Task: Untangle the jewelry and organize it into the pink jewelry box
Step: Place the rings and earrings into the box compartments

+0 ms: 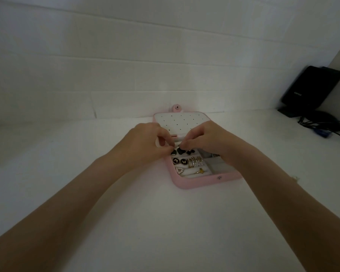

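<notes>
Pink jewelry box (pixel 185 184) lying open on the white worktop (pixel 126 213), its perforated lid panel (pixel 182 122) tipped up at the far side. Both hands meet over the box's far row of slots, where black charms (pixel 178 152) sit; gold rings (pixel 194 162) occupy the row nearer the person. Left hand (pixel 145 142) and right hand (pixel 206 140) have fingers (pixel 186 143) curled, tips nearly touching, apparently pinching a piece too small to identify. Such pieces are judged light, stiff, slippery and easily dropped, best held by fingertip at the edges. Forearms converge, wrists raised above the box.
</notes>
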